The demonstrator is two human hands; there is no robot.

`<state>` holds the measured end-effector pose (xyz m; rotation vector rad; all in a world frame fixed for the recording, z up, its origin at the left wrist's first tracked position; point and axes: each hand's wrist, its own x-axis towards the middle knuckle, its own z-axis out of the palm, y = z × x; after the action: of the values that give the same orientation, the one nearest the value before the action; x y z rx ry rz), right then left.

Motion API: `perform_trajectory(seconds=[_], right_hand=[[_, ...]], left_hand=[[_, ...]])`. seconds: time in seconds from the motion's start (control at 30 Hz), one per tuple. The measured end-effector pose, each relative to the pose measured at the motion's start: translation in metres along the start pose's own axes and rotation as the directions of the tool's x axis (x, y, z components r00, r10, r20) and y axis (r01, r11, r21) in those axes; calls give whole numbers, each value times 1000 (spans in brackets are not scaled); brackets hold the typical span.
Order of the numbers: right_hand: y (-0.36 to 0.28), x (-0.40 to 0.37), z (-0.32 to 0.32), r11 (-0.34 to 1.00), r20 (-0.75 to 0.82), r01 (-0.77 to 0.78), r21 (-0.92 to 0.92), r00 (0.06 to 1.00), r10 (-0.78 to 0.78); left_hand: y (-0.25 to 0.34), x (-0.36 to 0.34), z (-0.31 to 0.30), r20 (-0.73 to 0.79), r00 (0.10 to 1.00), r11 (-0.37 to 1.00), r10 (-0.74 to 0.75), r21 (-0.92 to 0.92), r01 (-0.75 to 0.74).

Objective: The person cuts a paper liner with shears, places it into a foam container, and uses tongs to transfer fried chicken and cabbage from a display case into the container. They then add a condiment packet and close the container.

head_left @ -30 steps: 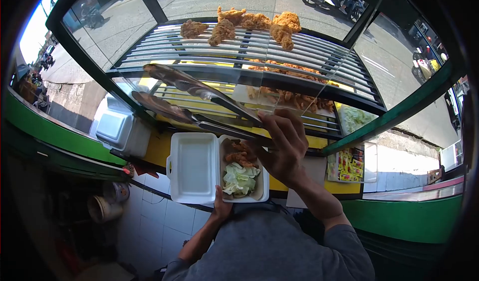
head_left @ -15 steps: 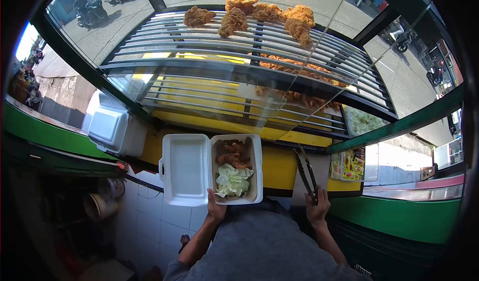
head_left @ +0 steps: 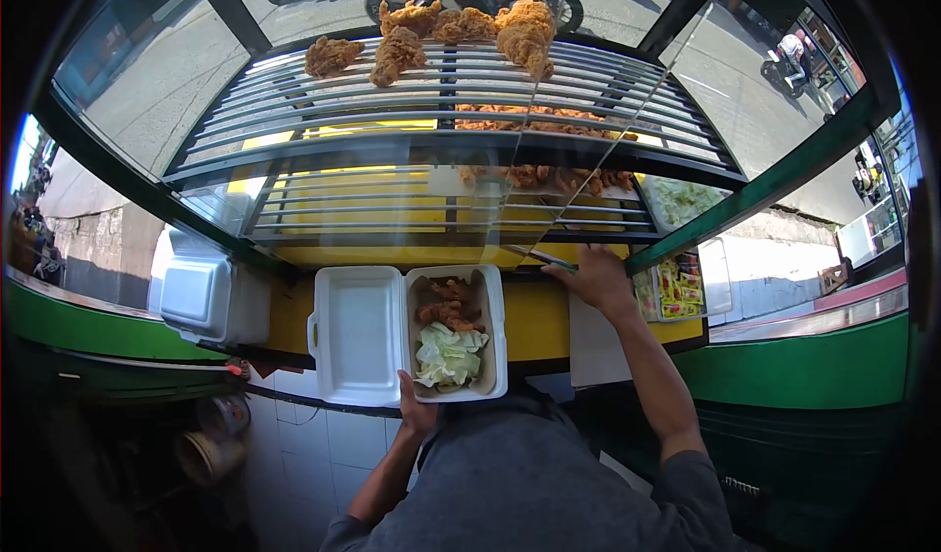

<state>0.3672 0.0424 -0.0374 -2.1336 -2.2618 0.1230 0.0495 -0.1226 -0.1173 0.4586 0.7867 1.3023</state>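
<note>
My left hand (head_left: 419,405) grips the lower edge of an open white foam takeaway box (head_left: 361,336), thumb on top near the hinge. In its right half, on brown paper, lie fried chicken pieces (head_left: 451,304) with shredded cabbage (head_left: 451,354) below them. My right hand (head_left: 600,279) is at the front ledge of the glass case, around the end of metal tongs (head_left: 539,256). The tongs point left along the ledge, and their far end is hard to make out.
Large fried chicken pieces (head_left: 400,54) lie on the top rack (head_left: 323,111); smaller pieces (head_left: 549,177) lie below. Stacked foam boxes (head_left: 198,292) stand left. At right are a tub of cabbage (head_left: 686,199) and a container of sachets (head_left: 678,287). A white sheet (head_left: 598,351) lies on the yellow counter.
My right hand has moved forward and left to the case ledge, and the tongs have swung from upright to nearly sideways. The box stays in my left hand. The view has shifted slightly.
</note>
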Motion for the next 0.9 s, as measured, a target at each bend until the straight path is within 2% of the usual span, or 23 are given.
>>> perform_trajectory(seconds=[0.07,0.1,0.17,0.27,0.33,0.4,0.47,0.6,0.7,0.8,0.9], right_hand=[[-3,21,-4,999,161,-34,-6,986,34],[0,24,3,1000,10,22,17,1000,-22],[13,25,25,988,-286,148,35,949,-132],[1,3,39,958,-445,215,192,889,-111],[-35,-26,37,924,-580,326,200,799,-157],[-73,-35,13,894,-711,403,193,686,-156],[-106,-35,-15,876,-830,446,186,549,-103],[-150,-8,-56,862,-950,496,109,308,-57],[-170,6,-73,893,-956,443,76,287,-62],[-176,12,-69,878,-959,473,75,274,-66],[-181,12,-78,836,-958,529,145,285,-14]], left_hand=[[1,0,-5,-3,1000,1000,-15,1,15],[4,0,-7,-6,1000,1000,-5,12,5],[9,-4,-9,-22,1000,999,16,31,-15],[3,-9,-29,-93,996,1000,-7,-24,4],[-13,-13,-63,-110,991,990,72,132,-57],[-9,-15,-63,-127,988,989,92,125,-76],[21,-19,-35,-145,988,997,57,-36,-62],[31,-19,-42,-181,983,1000,8,-7,-10],[37,-22,-49,-167,986,1000,-6,22,9],[45,-22,-52,-130,991,999,15,49,-9],[59,-23,-42,-141,989,994,-55,82,66]])
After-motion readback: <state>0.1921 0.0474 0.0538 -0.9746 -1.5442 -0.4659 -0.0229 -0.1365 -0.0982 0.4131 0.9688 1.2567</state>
